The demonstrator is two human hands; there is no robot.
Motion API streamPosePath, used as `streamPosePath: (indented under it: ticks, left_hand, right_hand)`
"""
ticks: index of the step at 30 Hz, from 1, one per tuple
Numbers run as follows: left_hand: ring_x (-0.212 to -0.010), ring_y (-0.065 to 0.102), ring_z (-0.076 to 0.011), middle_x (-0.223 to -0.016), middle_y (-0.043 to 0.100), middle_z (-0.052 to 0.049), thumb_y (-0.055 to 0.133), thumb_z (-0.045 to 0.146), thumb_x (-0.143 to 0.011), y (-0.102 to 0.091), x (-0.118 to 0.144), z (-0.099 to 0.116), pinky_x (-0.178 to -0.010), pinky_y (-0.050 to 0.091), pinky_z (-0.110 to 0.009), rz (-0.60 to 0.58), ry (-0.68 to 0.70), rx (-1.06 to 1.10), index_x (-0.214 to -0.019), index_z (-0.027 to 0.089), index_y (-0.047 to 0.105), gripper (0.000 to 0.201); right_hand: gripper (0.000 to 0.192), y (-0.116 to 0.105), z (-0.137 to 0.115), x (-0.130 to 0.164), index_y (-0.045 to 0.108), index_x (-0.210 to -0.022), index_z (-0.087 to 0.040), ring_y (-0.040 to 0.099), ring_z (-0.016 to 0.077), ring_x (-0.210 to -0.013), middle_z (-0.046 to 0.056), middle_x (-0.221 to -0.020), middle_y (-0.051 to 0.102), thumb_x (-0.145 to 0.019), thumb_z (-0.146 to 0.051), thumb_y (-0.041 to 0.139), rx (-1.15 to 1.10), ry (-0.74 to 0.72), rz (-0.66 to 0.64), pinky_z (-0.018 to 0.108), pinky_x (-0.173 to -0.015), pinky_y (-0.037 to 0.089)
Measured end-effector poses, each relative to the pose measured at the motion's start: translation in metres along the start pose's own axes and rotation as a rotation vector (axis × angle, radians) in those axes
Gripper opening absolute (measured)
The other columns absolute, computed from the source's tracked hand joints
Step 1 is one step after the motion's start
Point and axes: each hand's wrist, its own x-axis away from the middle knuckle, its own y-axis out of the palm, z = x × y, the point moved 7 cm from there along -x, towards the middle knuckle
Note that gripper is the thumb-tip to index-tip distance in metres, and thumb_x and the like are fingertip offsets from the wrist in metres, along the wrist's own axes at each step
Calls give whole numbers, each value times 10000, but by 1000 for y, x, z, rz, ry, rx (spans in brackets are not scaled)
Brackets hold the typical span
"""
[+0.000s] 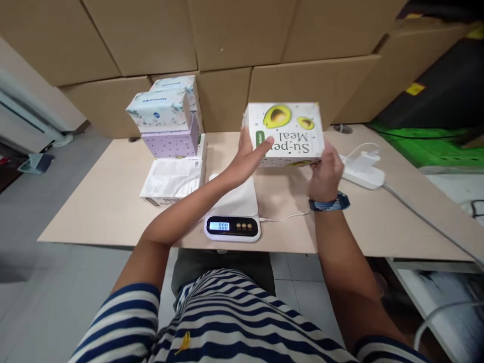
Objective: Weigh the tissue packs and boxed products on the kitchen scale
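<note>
Between my two hands is a white box with avocado pictures (291,121), its "Su:per Meal" lettering upside down to me. It is held up above the table, to the right of the scale. My left hand (249,154) grips its left side, thumb lying on the printed face. My right hand (325,171) closes on its lower right corner; some of those fingers are hidden behind it. Below and to the left sits a white digital scale (242,199), its display (220,226) reading 0.00. My left forearm passes over part of the scale.
Left on the table (94,191) lies another white printed box (172,179). Behind it a purple dotted box (172,141) carries a floral tissue pack (161,111), with more packs behind. A power strip (365,171) with cables lies at right. Cardboard boxes (227,35) wall the back.
</note>
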Motion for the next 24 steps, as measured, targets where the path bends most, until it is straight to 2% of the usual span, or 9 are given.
streamPosePath:
  ticks: [3,4,6,8,10,15,17,19,24]
  left_hand:
    - [-1801,130,-383,-1828,429,2,658,741,-998,-26,69,55,-1470,201,-620,35,23,70,-1735,376,378,869]
    - [-1793,162,-401,-1812,456,-6,675,733,-989,-32,91,67,-1464,242,-629,37,2,95,-1718,362,421,856]
    - [-1760,278,-422,-1738,560,-28,713,683,-984,-42,124,76,-1429,355,-644,28,-61,119,-1678,353,491,800]
    - [-1707,402,-424,-1639,658,-55,698,608,-1006,-51,141,68,-1382,444,-656,13,-121,140,-1633,329,550,702]
    - [-1647,500,-423,-1547,723,-82,636,532,-1022,-60,145,53,-1337,502,-669,1,-173,191,-1555,286,631,587]
    - [-1525,632,-445,-1475,767,-103,647,454,-950,-72,144,24,-1217,611,-678,-18,-303,319,-1361,242,764,477]
    - [-1526,630,-448,-1486,764,-99,680,482,-944,-72,146,21,-1211,620,-666,-20,-319,333,-1340,244,773,472]
    - [-1569,590,-439,-1518,747,-95,673,536,-972,-71,150,18,-1245,596,-654,3,-310,332,-1360,245,764,494]
    - [-1681,451,-416,-1703,604,-28,754,662,-956,-75,159,4,-1340,492,-665,140,-224,242,-1522,324,665,665]
  right_hand:
    - [542,5,-47,29,869,-1193,-241,811,360,-1176,117,-1170,851,-1032,-685,601,-39,-178,122,561,-1051,650]
    - [522,10,-57,41,886,-1135,-236,829,354,-1090,109,-1109,863,-1036,-671,613,-33,-197,138,549,-982,670]
    - [477,22,-65,60,898,-1056,-239,842,328,-991,90,-1045,877,-1042,-637,635,16,-157,96,511,-886,686]
    - [436,35,-59,73,897,-1035,-251,844,303,-945,81,-1027,885,-1039,-614,655,97,-73,-14,467,-813,686]
    - [441,42,-46,79,890,-1014,-256,839,284,-900,82,-998,885,-1035,-629,653,168,5,-101,438,-762,678]
    - [510,35,-26,77,835,-940,-229,698,196,-600,33,-690,748,-1026,-693,640,193,20,-56,363,-596,581]
    - [515,36,-25,76,820,-946,-230,668,184,-604,25,-692,720,-1028,-702,631,215,-2,-58,349,-591,546]
    - [517,39,-26,77,811,-966,-237,681,193,-672,43,-787,753,-1024,-715,624,240,-18,-76,353,-613,531]
    - [572,48,-21,76,779,-1032,-249,687,212,-770,61,-916,763,-1045,-761,525,271,-23,-120,401,-719,565]
